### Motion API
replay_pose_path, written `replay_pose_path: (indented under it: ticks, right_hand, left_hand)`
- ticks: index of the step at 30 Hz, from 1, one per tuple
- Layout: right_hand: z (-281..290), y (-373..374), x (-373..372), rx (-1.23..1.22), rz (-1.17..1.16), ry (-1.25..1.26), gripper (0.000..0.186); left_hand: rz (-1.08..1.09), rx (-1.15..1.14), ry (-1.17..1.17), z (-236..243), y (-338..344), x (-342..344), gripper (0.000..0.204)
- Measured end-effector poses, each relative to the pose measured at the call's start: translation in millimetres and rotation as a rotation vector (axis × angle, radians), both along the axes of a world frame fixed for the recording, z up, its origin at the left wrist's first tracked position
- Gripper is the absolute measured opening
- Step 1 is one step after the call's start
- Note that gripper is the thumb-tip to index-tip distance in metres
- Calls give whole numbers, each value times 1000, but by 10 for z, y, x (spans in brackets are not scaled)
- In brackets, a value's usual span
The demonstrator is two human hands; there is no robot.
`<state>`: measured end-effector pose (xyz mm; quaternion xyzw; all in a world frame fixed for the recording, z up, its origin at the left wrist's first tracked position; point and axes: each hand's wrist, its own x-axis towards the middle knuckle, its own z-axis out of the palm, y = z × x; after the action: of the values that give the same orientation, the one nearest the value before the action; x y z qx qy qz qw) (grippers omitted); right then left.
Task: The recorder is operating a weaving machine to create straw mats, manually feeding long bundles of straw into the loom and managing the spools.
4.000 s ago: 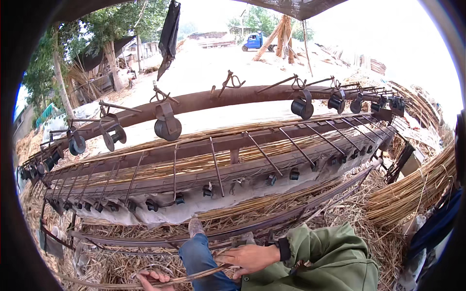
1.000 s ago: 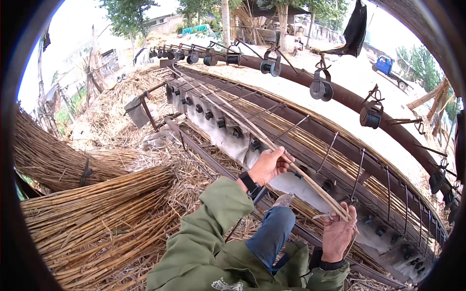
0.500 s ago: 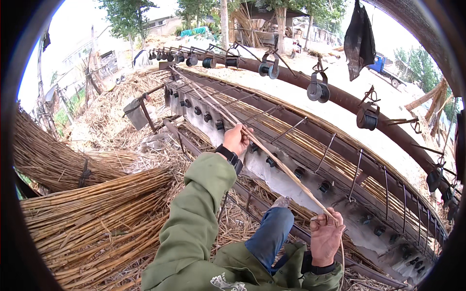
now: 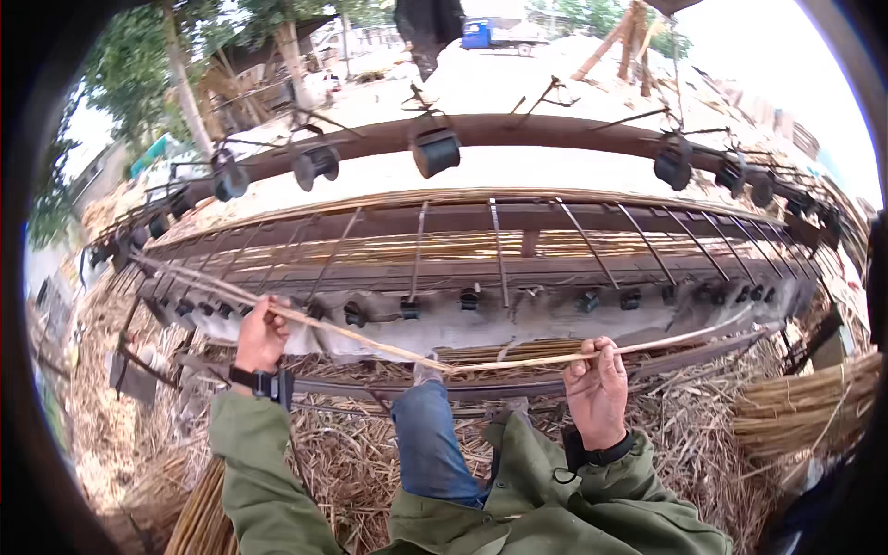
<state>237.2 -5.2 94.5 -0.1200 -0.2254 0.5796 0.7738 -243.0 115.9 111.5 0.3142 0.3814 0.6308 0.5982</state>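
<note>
My left hand (image 4: 261, 335) is closed on long, thin pale reeds (image 4: 370, 344) that reach toward the far left end of the metal rack (image 4: 398, 270). My right hand (image 4: 597, 388) pinches a pale length running out to the right. The lengths meet or bend in a shallow V over my jeans leg (image 4: 425, 435). Along the rack are upright-slanted rods, a row of dark spools (image 4: 410, 307) and a grey sheet. Above them, larger spools (image 4: 435, 151) hang from a curved rusty beam (image 4: 499, 129).
Reed bundles lie at the right (image 4: 805, 407) and lower left (image 4: 199, 513). Loose straw (image 4: 675, 462) covers the ground beneath. A dark hanging cloth (image 4: 427, 32), trees, wooden poles and a blue truck (image 4: 490, 35) are in the background.
The view has swung right to face the rack squarely. My hands have moved apart sideways, and the reeds between them now bend instead of running straight.
</note>
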Motion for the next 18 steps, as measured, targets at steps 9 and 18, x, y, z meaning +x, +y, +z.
replay_pose_path:
  ticks: [9, 18]
  right_hand:
    - [247, 33, 1994, -208, -725, -60, 12]
    - [80, 1370, 2224, -308, -665, -544, 17]
  left_hand:
    - [58, -63, 42, -107, 689, -107, 16]
    - [146, 61, 38, 87, 536, 1019, 26]
